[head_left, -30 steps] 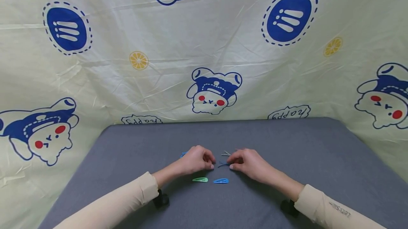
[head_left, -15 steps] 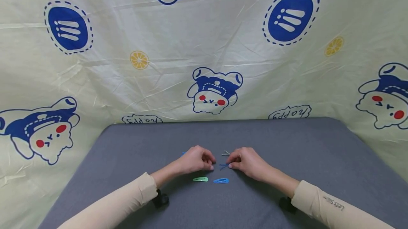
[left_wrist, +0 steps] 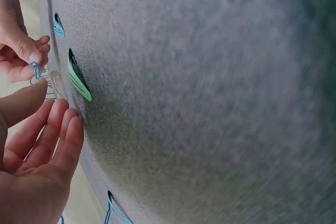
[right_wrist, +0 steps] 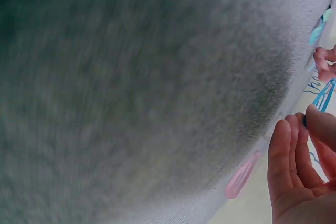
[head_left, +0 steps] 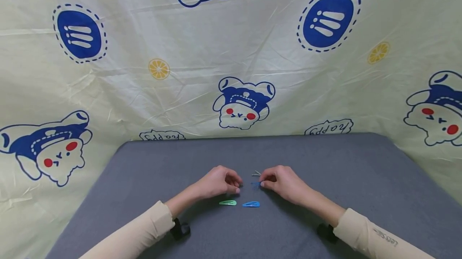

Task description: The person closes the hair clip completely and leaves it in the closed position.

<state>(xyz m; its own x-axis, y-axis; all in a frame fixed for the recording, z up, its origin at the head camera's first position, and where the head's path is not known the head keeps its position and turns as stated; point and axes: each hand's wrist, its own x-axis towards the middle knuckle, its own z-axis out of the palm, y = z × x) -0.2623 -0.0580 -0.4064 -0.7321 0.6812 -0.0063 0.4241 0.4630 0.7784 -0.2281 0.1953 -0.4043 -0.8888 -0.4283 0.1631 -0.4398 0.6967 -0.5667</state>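
Note:
My right hand (head_left: 283,183) pinches a blue hair clip (head_left: 256,184) between thumb and forefinger above the table. In the right wrist view the clip (right_wrist: 324,96) points up from the fingertips toward the other hand. Across from it my left hand (head_left: 220,181) has its thumb and fingers apart, with nothing seen between them. In the left wrist view its relaxed fingers (left_wrist: 52,135) lie close to the held clip (left_wrist: 35,70). A green snap clip (head_left: 227,203) and a blue snap clip (head_left: 251,204) lie side by side in front of the hands.
A pale clip (head_left: 256,173) lies behind the held one. A pink clip (right_wrist: 242,176) lies beside my right hand, and another blue clip (left_wrist: 118,211) beside my left. The grey table (head_left: 317,150) ends at a printed cloth backdrop (head_left: 195,102).
My left hand has drawn slightly left and its thumb and fingers have spread. The clip in my right hand has changed angle. The blue clip behind my left hand is now hidden.

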